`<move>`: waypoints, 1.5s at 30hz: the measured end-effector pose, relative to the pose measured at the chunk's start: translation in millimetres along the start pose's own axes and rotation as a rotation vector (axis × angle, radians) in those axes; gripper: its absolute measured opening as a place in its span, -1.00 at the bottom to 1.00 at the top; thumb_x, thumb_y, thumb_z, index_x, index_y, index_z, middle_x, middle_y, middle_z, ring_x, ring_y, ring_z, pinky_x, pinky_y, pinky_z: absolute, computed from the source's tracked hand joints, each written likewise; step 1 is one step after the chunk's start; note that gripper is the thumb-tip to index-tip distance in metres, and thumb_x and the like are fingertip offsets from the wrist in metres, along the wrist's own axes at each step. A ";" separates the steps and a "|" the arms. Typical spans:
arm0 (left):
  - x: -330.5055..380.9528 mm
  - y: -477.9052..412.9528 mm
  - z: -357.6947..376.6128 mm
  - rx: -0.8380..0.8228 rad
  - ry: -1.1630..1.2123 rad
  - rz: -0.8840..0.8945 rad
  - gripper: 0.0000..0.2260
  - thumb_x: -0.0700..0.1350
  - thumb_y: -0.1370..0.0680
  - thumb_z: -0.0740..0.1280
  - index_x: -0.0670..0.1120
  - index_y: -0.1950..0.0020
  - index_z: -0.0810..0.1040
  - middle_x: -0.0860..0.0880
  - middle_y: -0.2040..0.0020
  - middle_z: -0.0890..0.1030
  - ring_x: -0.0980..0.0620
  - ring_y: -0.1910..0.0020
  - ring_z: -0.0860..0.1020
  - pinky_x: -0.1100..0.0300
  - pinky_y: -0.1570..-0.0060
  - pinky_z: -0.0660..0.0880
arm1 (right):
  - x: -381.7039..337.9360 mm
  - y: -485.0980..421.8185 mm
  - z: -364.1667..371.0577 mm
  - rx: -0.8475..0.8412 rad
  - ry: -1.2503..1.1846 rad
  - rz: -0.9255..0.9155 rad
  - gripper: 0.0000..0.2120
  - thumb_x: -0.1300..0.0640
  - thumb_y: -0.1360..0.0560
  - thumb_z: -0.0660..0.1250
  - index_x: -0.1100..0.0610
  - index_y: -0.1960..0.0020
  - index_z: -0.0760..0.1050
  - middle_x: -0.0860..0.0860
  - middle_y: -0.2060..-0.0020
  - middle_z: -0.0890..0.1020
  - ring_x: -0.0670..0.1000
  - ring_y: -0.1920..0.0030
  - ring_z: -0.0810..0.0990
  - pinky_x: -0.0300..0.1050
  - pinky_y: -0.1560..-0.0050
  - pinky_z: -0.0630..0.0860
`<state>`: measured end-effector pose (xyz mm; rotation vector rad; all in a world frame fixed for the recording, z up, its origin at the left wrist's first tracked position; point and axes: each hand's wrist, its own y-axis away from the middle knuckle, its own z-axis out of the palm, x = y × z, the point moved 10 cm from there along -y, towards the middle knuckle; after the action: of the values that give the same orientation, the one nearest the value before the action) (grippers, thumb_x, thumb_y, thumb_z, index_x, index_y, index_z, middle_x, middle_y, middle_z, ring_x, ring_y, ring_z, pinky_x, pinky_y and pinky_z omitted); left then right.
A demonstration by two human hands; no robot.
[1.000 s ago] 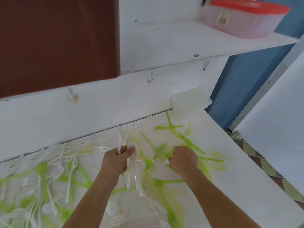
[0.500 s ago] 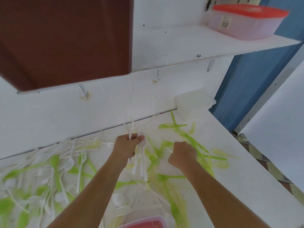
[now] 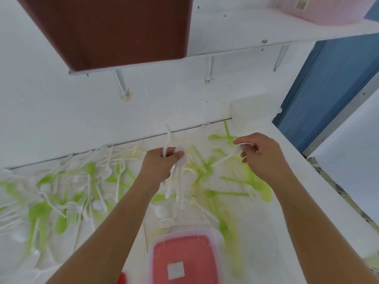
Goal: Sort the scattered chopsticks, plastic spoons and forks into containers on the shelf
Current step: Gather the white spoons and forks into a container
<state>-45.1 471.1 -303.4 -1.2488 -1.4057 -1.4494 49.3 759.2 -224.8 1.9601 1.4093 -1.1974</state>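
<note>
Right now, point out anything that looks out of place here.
White and green plastic cutlery lies strewn, overlapping, across the counter, not in containers. A red-lidded container sits among it at the near edge. Blur hides any damage.

Right hand [image 3: 264, 158]: earlier a fist pressed down among the green pieces [image 3: 231, 194]; now raised off the table, pinching a white utensil [image 3: 225, 158] by one end.
White utensil: lifted, its free end slanting towards the left hand [image 3: 158, 167] and its bundle [image 3: 178, 181].
View: tipped downward; the red-lidded box [image 3: 184, 259] now shows most of its lid, and the shelf box [image 3: 320, 9] is cut off at the top.
</note>
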 end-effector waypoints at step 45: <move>-58.9 10.0 39.1 -0.406 -0.065 -0.138 -0.78 -0.09 -0.67 0.35 -0.24 -0.08 0.67 -0.21 0.00 0.73 0.05 0.52 0.20 0.23 0.50 0.11 | 26.0 2.9 142.8 -0.059 -0.475 0.351 -0.90 0.32 -0.48 0.49 0.23 0.06 0.58 0.12 0.08 0.66 0.10 0.26 0.75 0.19 0.08 0.71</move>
<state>-15.6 502.0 -360.7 -1.4795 -1.3002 -1.8714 -0.8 663.9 -322.2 1.6461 0.8144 -1.3173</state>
